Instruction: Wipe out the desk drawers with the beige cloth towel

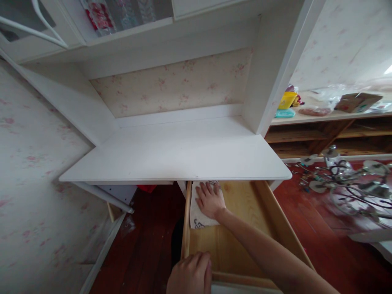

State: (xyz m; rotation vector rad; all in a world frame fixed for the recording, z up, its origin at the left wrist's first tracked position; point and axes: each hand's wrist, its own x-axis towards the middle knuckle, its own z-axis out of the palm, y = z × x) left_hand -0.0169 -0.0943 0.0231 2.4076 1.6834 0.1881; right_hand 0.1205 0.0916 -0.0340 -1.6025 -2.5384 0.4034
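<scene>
Cloth (196, 216) pressed by right hand (210, 201), grip flat and wide, inside open drawer (235, 241), front edge clasped by left hand (190, 274)

Pale wallpaper (27, 171) with faint pink flowers covers the left wall and the back panel (174, 85) above the white surface (171, 157). A white side panel (275, 69) rises from the surface's right rear corner to an upper shelf (128, 32). The floor (147, 245) is dark red wood. At right stands a brown wooden shelf unit (330, 134), its top carrying a yellow container (287, 100) and a cardboard box (357, 102). A metal chandelier (352, 179) lies on the floor. Daylight glows at the right edge.
</scene>
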